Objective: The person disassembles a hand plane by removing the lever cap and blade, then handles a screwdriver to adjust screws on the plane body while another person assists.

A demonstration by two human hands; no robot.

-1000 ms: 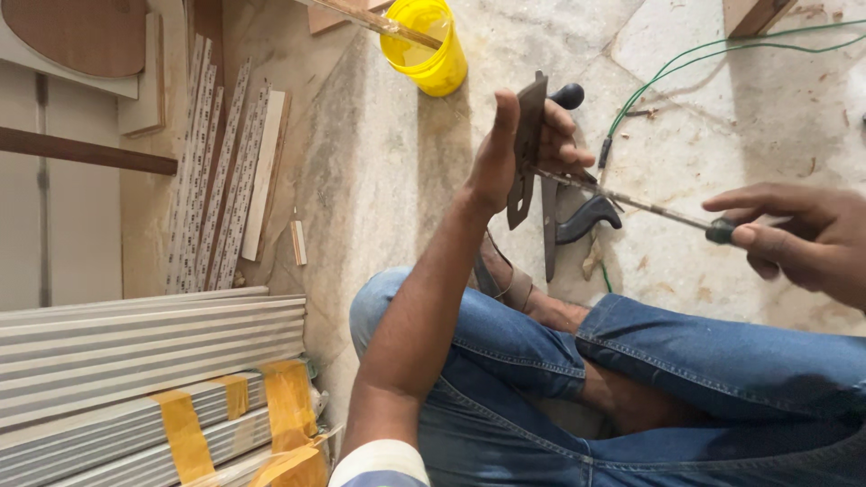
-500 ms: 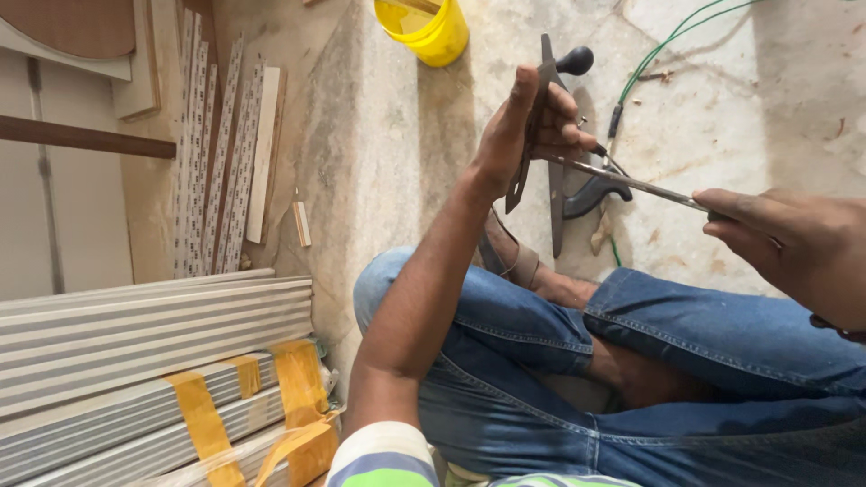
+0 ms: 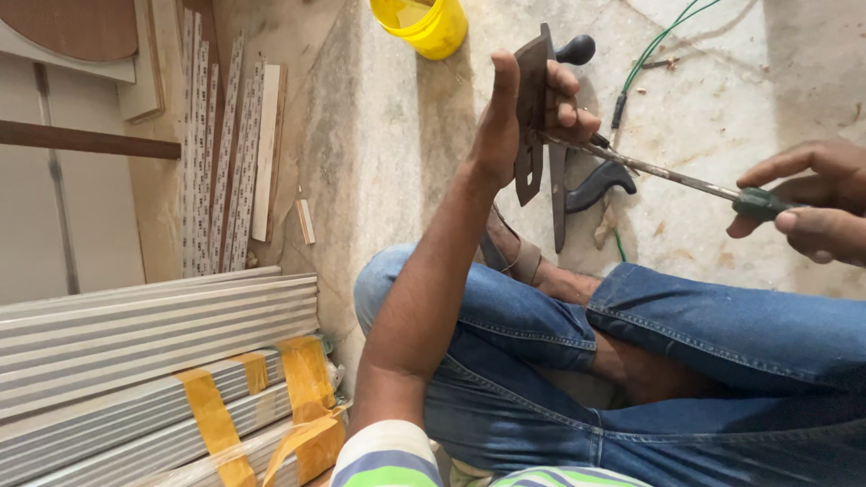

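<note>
Left hand (image 3: pixel 528 108) raised at arm's length, thumb up one side and fingers curled round the other, gripping a flat dark metal plate (image 3: pixel 530 117) held upright, edge toward the camera. Right hand (image 3: pixel 812 203) off at the right edge, fingers pinched shut round the green handle of a screwdriver (image 3: pixel 686 180). Long steel shaft slanting up and left from that handle, tip meeting the metal plate just below the left fingers; exact contact spot hidden behind the knuckles.

Behind the plate, lying on the stone floor (image 3: pixel 397 144), a hand plane (image 3: pixel 577 171) with a black knob at the top and a curved black grip lower down, partly covered by the left hand. Green wire (image 3: pixel 658 41) trailing from the upper right down toward the plane. Yellow bucket (image 3: pixel 424 25) at the top edge, well apart from both hands.

Lower down, legs crossed in blue jeans (image 3: pixel 686 352), a brown sandal (image 3: pixel 510 257) showing just under the left forearm. Striped sleeve at the bottom edge.

Far left, a stack of pale ribbed panels (image 3: pixel 135 334) bound with yellow tape (image 3: pixel 307 379), and above them thin perforated strips (image 3: pixel 221 153) leaning beside narrow wooden slats (image 3: pixel 263 171). Small wood offcut (image 3: pixel 307 222) on the floor near the slats.
</note>
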